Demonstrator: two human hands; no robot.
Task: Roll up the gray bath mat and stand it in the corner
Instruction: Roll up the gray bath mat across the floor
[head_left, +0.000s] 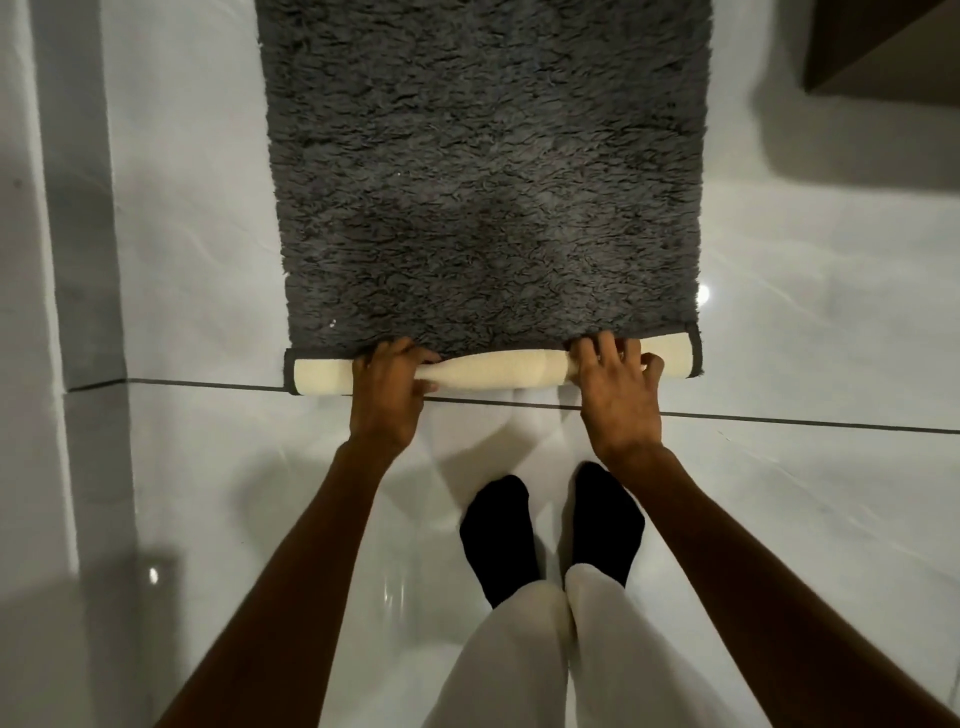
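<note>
- While the left hand (387, 387) is curled round the thin first turn of the roll (488, 370), thumb underneath and fingers over the top, the right hand (613, 389) lies flatter on it, fingers spread and pressing down rather than wrapped; both are holding the mat and nothing else.
- Between the two hands the roll looks pinched narrower than at its ends, so I judge the grip uneven: easing the squeeze and matching the pressure of both hands should keep the tube the same thickness all along.
- The cream backing faces outward on the roll, with the dark bound edge showing at each end; the ends stick out past both hands, so sliding the hands a little wider apart would likely steady them.
- The gray bath mat (488, 182) lies flat on the floor (805, 312) ahead, shaggy side up, running away from the person to the top of the view, so nearly all of it is still to be rolled.
- To keep the roll straight, both hands should probably push forward together, with the side edges lining up turn by turn; if one side leads, the roll may cone and stand badly later.
- The glossy tiles look slippery, so the mat may slide instead of rolling; pressing downward while turning should help.
- The feet in black socks (498, 535) stand just behind the roll, and a wall (83, 208) rises to the left.
</note>
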